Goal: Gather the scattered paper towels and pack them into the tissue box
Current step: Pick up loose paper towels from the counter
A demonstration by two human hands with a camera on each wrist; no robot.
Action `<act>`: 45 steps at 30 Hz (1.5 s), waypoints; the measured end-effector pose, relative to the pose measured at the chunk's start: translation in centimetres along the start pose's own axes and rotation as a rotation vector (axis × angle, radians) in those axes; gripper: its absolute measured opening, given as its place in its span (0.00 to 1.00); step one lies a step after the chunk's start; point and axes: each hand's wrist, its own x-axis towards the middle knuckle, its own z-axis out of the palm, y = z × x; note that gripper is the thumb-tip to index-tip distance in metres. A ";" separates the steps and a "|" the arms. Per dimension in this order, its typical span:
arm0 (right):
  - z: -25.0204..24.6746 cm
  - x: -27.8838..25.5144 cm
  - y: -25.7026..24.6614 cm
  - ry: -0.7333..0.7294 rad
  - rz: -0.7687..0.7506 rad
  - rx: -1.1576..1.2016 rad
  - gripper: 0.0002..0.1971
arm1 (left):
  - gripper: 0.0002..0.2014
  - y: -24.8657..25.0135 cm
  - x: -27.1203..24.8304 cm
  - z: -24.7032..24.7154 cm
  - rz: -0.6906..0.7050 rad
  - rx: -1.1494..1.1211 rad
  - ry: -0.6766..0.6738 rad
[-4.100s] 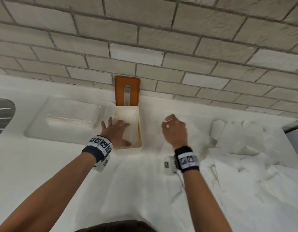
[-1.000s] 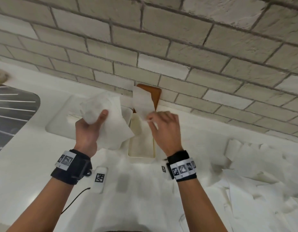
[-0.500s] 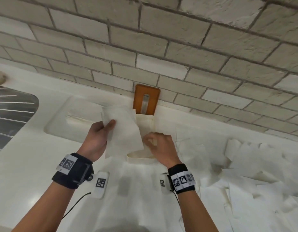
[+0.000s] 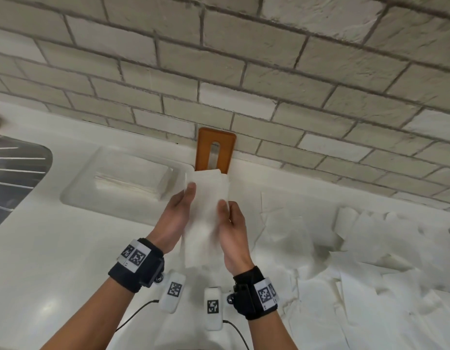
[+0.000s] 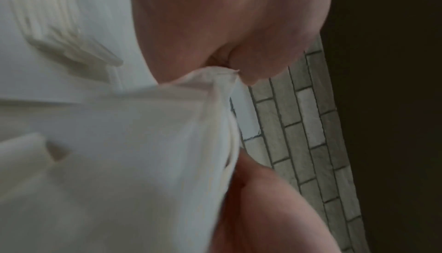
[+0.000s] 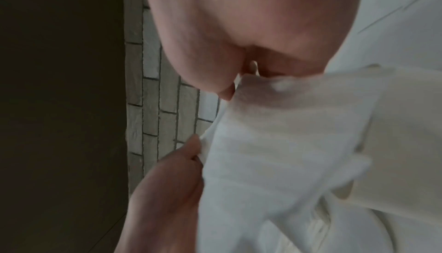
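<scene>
Both hands hold one stack of white paper towels upright between them, just in front of the orange lid that leans on the brick wall. My left hand grips the stack's left edge with the thumb on the front. My right hand grips the right edge the same way. The left wrist view shows the towels pinched close up, and so does the right wrist view, where the towels fill the right side. The tissue box is hidden behind the stack and hands.
Several loose paper towels lie scattered over the white counter to the right. A recessed tray on the left holds a folded pile. A metal sink is at the far left. The brick wall runs along the back.
My left hand has swung its towel to the middle. My right hand has come up off the box, and both now hold the towels together in front of the lid.
</scene>
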 end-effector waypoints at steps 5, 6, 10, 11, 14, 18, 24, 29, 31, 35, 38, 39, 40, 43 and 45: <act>-0.3 0.4 1.3 0.166 -0.003 0.124 0.17 | 0.19 -0.6 -0.3 0.1 -0.028 -0.161 0.001; -0.4 0.5 1.3 0.202 -0.009 0.132 0.18 | 0.19 -0.7 -0.4 0.0 0.010 -0.113 -0.002; -0.2 -0.2 1.2 0.197 -0.028 0.131 0.18 | 0.16 -0.8 -0.5 0.0 0.149 0.067 0.104; -0.1 -0.4 1.1 0.177 -0.043 0.144 0.18 | 0.15 -0.6 -0.5 0.0 0.166 0.065 0.122; 0.0 -0.6 1.1 0.126 -0.104 0.173 0.16 | 0.14 0.0 -0.4 0.2 0.175 0.043 0.154; -0.2 -0.3 1.2 0.202 -0.048 0.264 0.19 | 0.20 -0.2 -0.4 -0.5 0.171 0.071 0.083; -0.2 0.1 1.4 0.147 0.064 0.443 0.15 | 0.13 -0.4 -0.3 -1.1 0.230 0.122 0.107; 0.8 -0.4 -0.2 -0.100 0.012 0.405 0.16 | 0.11 0.4 0.2 -2.2 0.269 0.067 0.229; 1.2 0.0 -0.4 -0.099 -0.015 0.397 0.15 | 0.12 0.8 0.4 -2.8 0.271 0.057 0.237; 1.9 0.6 -1.1 -0.195 0.026 0.399 0.17 | 0.13 1.2 0.7 -3.4 0.230 0.100 0.211; 1.9 2.2 -0.9 -0.078 0.031 0.260 0.11 | 0.15 1.2 1.5 -4.6 0.256 0.134 0.298; 1.8 3.1 -0.5 -0.002 0.028 0.164 0.08 | 0.17 1.4 1.8 -5.3 0.278 0.147 0.340; 1.7 4.0 -0.3 0.049 0.021 0.051 0.07 | 0.20 1.4 2.1 -6.3 0.292 0.161 0.360; 1.8 6.2 0.0 -0.012 0.009 -0.346 0.16 | 0.21 2.0 2.2 -8.4 0.337 0.171 0.295; 2.5 7.2 0.3 -0.066 0.032 -0.535 0.24 | 0.22 2.3 2.0 -9.1 0.344 0.200 0.259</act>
